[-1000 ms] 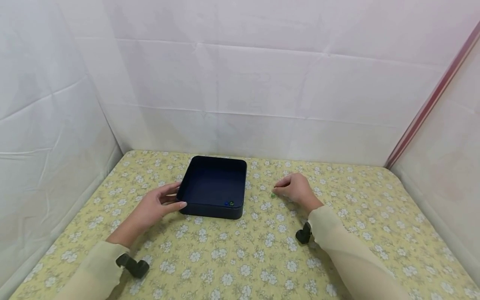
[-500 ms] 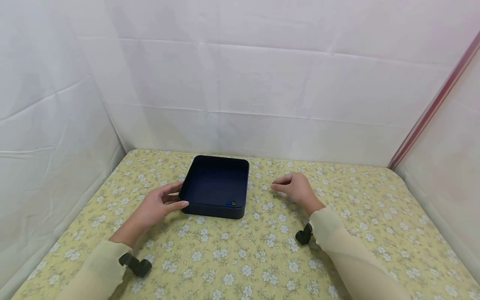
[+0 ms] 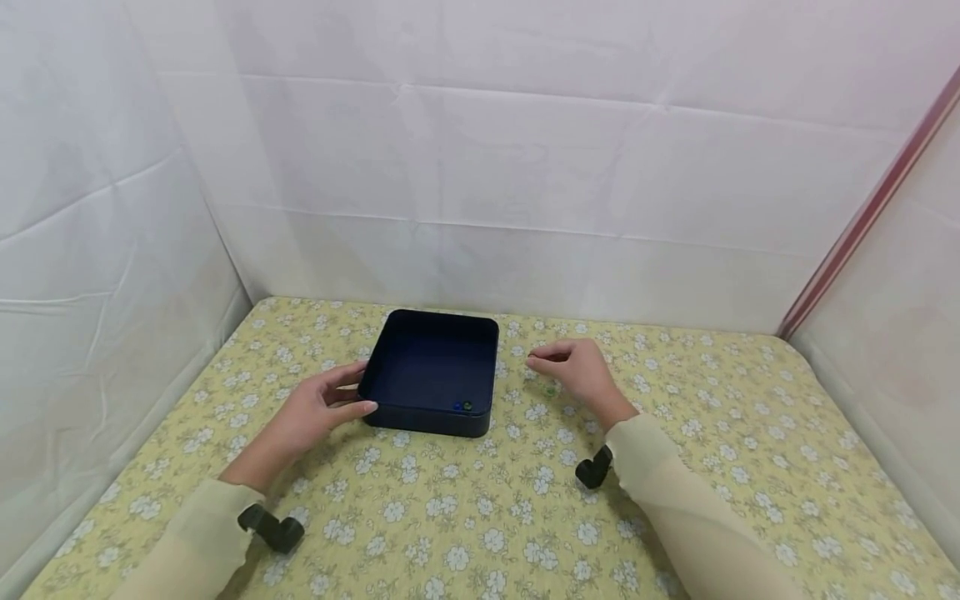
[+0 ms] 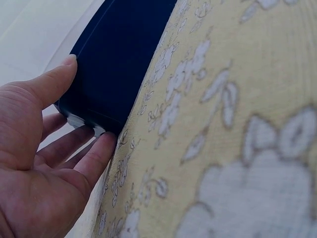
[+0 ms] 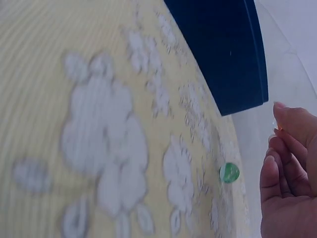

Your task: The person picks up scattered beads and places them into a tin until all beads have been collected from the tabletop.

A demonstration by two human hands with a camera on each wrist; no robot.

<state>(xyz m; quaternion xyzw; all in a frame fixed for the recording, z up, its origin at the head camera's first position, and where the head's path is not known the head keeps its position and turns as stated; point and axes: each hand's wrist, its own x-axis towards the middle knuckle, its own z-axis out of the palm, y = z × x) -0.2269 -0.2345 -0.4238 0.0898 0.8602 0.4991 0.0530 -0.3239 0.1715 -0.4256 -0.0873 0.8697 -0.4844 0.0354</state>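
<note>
A square dark navy tray (image 3: 427,419) sits on the tablecloth, slightly left of the middle. At its near-left corner my left hand (image 3: 311,414) holds it, thumb on the front wall and fingers against the left side. Inside, near the front-right corner, lie a blue marble (image 3: 457,406) and a yellow-green marble (image 3: 467,407). To the tray's right, my right hand (image 3: 581,377) pinches a small clear marble with an orange tint (image 5: 277,126) between thumb and fingertips, mostly hidden. A green marble (image 5: 230,172) rests on the cloth below that hand.
A yellow floral cloth (image 3: 465,517) covers the table. White sheets (image 3: 480,167) hang behind it and along both sides, with a red strip (image 3: 862,217) at the right corner. Each wrist carries a black camera mount (image 3: 277,533).
My right hand has lifted away from beside the green marble and shifted left towards the tray, pinching the small marble. The green marble shows more fully; my left hand keeps its hold.
</note>
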